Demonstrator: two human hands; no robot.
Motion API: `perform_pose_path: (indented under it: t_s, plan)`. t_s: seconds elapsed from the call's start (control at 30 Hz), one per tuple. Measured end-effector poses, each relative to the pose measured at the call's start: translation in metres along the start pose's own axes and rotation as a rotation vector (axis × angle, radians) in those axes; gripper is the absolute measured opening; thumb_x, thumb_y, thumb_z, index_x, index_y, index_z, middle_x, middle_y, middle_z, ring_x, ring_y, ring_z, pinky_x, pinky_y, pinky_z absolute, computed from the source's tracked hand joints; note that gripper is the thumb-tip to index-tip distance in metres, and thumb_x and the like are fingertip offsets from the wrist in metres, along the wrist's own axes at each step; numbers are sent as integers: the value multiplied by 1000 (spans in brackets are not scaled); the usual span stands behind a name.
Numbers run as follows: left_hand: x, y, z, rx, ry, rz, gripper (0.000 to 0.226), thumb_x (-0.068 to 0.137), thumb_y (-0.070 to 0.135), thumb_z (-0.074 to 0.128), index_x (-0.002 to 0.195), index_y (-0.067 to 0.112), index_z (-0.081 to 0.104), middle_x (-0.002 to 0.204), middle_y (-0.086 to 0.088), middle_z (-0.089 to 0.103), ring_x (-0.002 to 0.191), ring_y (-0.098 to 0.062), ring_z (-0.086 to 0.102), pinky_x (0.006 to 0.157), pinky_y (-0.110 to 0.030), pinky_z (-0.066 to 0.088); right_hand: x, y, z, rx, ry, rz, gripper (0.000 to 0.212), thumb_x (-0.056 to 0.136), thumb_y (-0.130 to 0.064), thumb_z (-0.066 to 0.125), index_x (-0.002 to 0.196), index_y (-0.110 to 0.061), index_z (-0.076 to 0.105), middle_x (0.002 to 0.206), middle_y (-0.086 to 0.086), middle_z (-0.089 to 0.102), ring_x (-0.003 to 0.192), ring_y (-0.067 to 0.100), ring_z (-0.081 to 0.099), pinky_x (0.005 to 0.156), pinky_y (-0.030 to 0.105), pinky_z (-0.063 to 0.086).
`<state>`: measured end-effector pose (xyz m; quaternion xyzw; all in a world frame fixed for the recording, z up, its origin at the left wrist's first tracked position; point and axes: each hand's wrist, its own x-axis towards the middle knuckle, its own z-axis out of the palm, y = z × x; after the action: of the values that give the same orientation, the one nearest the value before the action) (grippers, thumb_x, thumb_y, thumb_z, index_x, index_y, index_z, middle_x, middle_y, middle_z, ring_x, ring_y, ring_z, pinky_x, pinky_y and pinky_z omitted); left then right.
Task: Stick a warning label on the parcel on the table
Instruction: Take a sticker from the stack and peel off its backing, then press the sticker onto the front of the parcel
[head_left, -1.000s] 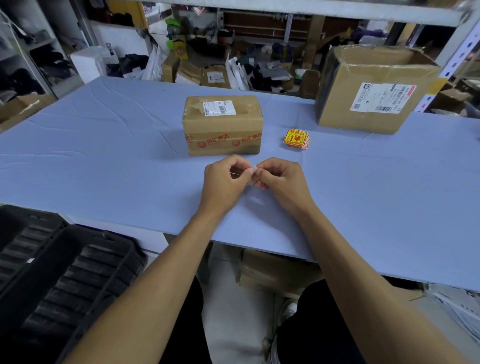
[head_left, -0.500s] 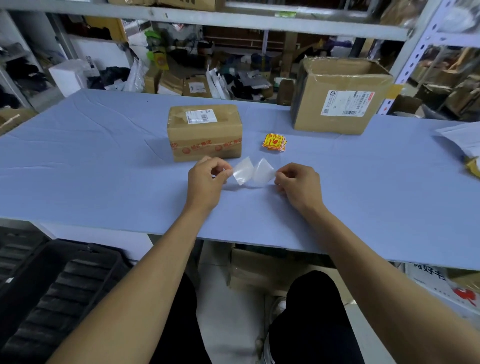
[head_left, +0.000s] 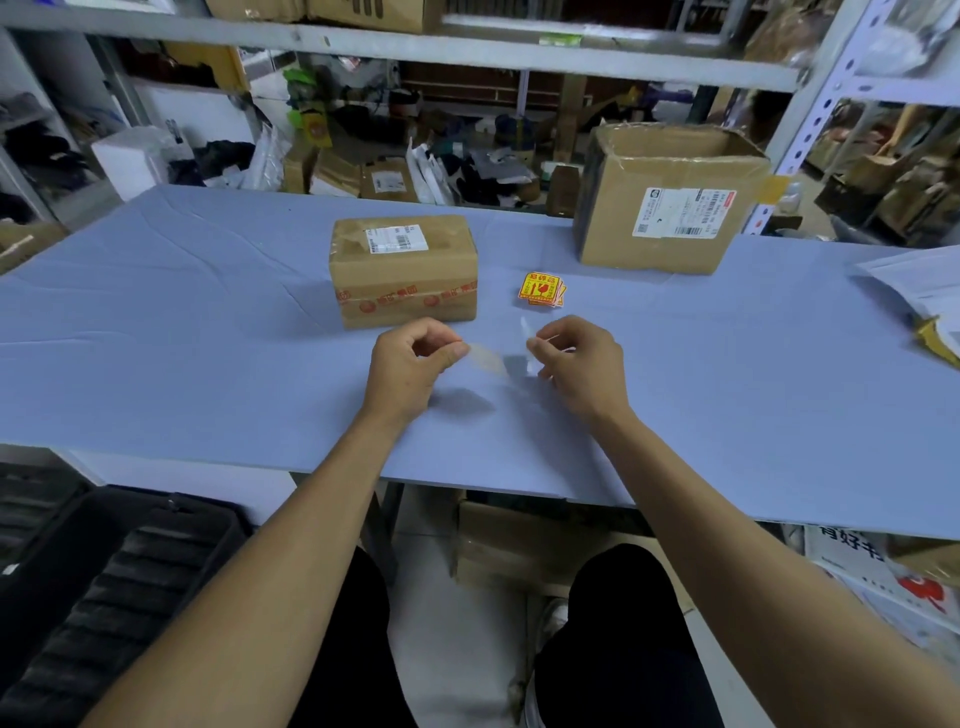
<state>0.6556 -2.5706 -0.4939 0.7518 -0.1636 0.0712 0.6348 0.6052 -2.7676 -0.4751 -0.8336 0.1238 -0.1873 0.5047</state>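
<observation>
From the head camera, both bare forearms reach forward over the near edge of the blue table, wrists slightly raised above its surface. The left hand is curled, thumb and forefinger pinched on one end of a clear film that stretches toward the other hand. The right hand sits a little apart, knuckles up, its thumb and forefinger pinching a thin pale piece that stands upright; whether this is the label or its backing cannot be told, since it is blurred. Just beyond the left hand the parcel rests flat on the table, a white shipping slip on its top and red printed tape around its front. A small stack of yellow and red warning labels lies beside the parcel, to its right. A larger cardboard box stands farther back on the right
</observation>
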Motion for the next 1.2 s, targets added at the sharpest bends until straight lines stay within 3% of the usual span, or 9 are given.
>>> perform_pose_path:
  t_s: [0.13, 0.3, 0.43, 0.57, 0.7, 0.77, 0.83, 1.03, 1.2]
  plan:
    - [1, -1, 0, -65, 1, -22, 23, 82, 11, 76, 73, -6, 63, 59, -1, 51, 54, -4, 41, 55, -15, 37, 4, -10, 8, 18, -83, 28, 17, 87, -20, 68, 74, -10, 71, 55, -3, 61, 40, 5, 52, 51, 24, 44]
    - [1, -2, -3, -79, 15, -7, 32, 84, 16, 74, 69, -8, 59, 56, -2, 46, 53, -7, 36, 52, -17, 32, -4, -21, 13, 119, -367, 136, 32, 93, -30, 62, 74, -6, 74, 63, 3, 63, 40, 5, 41, 44, 15, 35]
    - [0, -1, -2, -73, 13, 7, 34, 84, 17, 74, 68, -10, 59, 55, -1, 46, 55, -9, 36, 53, -18, 32, -6, -28, 11, 263, -480, 139, 30, 94, -17, 56, 77, 7, 63, 64, 0, 61, 42, 11, 30, 44, 19, 26]
    - [1, -2, -3, -51, 10, -5, 23, 83, 12, 74, 67, 2, 62, 52, 9, 50, 51, -2, 39, 53, -14, 34, -4, -22, 10, 298, -406, 102, 26, 93, -10, 57, 70, 2, 58, 43, -11, 42, 42, 9, 28, 45, 20, 24]
    - [0, 0, -3, -45, 2, -59, 2, 82, 5, 75, 82, 4, 73, 64, 14, 65, 57, 4, 55, 59, -11, 42, 1, -8, 10, 154, -261, -41, 21, 94, -16, 63, 77, -6, 71, 61, -6, 60, 53, 1, 48, 58, 20, 39]
    - [0, 1, -4, -74, 7, -95, 6, 82, 5, 75, 88, 6, 75, 74, 5, 70, 60, 5, 58, 61, -11, 45, 2, 0, 12, 94, -231, -93, 20, 93, -21, 64, 77, -14, 73, 72, 5, 68, 64, 6, 55, 65, 32, 46]
    - [-1, 0, -6, -82, 8, -122, 7, 83, 6, 74, 90, 9, 76, 77, 4, 71, 61, 6, 59, 61, -12, 46, 2, 5, 14, 68, -202, -115, 19, 93, -23, 65, 76, -18, 73, 75, 7, 69, 67, 15, 55, 65, 36, 46]
    - [1, 0, -7, -80, 32, -158, 10, 84, 10, 75, 94, 9, 76, 82, 3, 73, 72, 4, 64, 68, -12, 48, 5, 3, 24, 84, -175, -149, 20, 93, -24, 65, 80, -12, 74, 79, 11, 71, 67, 14, 54, 67, 33, 46]
    - [15, 7, -9, -113, -64, -246, 7, 85, 4, 73, 91, 6, 73, 72, 0, 67, 57, 1, 58, 58, -14, 49, 17, 0, 31, 92, -186, -175, 17, 93, -23, 65, 81, -15, 75, 77, 5, 71, 66, 7, 55, 65, 27, 46]
